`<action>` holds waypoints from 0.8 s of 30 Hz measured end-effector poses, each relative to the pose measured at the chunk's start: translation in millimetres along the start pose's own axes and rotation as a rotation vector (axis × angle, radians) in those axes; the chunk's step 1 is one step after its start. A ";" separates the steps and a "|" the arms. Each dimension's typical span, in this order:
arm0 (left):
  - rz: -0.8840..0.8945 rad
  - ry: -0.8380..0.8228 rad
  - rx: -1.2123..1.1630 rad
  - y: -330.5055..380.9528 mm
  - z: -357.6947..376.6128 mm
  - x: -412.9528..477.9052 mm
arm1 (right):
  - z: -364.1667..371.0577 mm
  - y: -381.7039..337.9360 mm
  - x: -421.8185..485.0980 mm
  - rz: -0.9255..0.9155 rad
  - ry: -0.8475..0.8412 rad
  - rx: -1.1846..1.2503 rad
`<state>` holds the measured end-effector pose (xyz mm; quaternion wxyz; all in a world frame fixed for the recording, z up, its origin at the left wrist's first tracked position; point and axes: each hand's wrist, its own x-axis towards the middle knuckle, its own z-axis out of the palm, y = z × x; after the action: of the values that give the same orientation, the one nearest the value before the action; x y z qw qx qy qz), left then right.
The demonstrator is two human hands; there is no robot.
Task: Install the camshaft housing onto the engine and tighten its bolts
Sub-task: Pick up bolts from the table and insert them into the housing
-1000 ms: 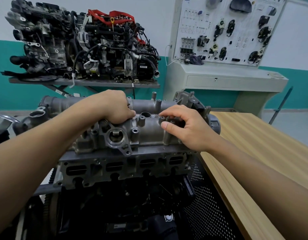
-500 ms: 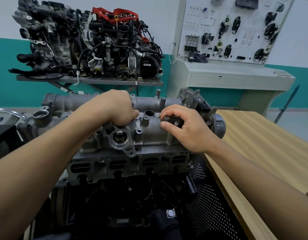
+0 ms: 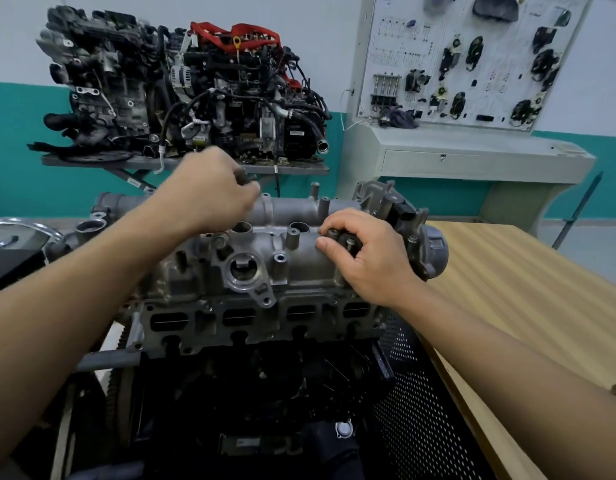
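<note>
The grey cast camshaft housing (image 3: 265, 251) sits on top of the engine (image 3: 258, 320) in front of me. My left hand (image 3: 209, 195) is raised just above the housing's rear rail, its fingers curled around a small dark bolt (image 3: 243, 177) that is blurred. My right hand (image 3: 368, 258) rests on the right part of the housing, with thumb and forefinger pinching an upright bolt (image 3: 333, 233). A second bolt (image 3: 350, 242) stands right beside it under the fingers. Several empty bolt bosses show along the housing's front.
A second, fully dressed engine (image 3: 195, 91) stands on a shelf behind. A white training board (image 3: 455, 57) on a grey console is at the back right. A wooden table (image 3: 524, 289) borders the perforated black stand (image 3: 420, 393) on the right.
My left hand has lifted off the housing's middle and moved up and back, now holding a small dark bolt. My right hand stays on the bolt at the right.
</note>
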<state>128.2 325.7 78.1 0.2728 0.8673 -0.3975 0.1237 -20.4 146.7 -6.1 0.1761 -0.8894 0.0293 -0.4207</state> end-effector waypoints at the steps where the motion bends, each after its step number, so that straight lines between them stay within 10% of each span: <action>1: 0.035 0.095 -0.025 -4.5 -5.5 -4.8 | 1.9 1.0 -0.1 -0.012 0.020 -0.006; 10: 0.751 0.287 0.163 -64.0 0.9 -75.4 | 5.7 5.6 0.9 -0.013 0.044 0.019; 24: 0.943 0.405 0.297 -86.1 10.6 -49.5 | 6.2 6.0 7.5 -0.020 -0.001 0.008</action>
<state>161.0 396.4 15.8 0.1333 0.5828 -0.6617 0.4525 -10.3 141.4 -6.2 0.1754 -0.8892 0.0189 -0.4222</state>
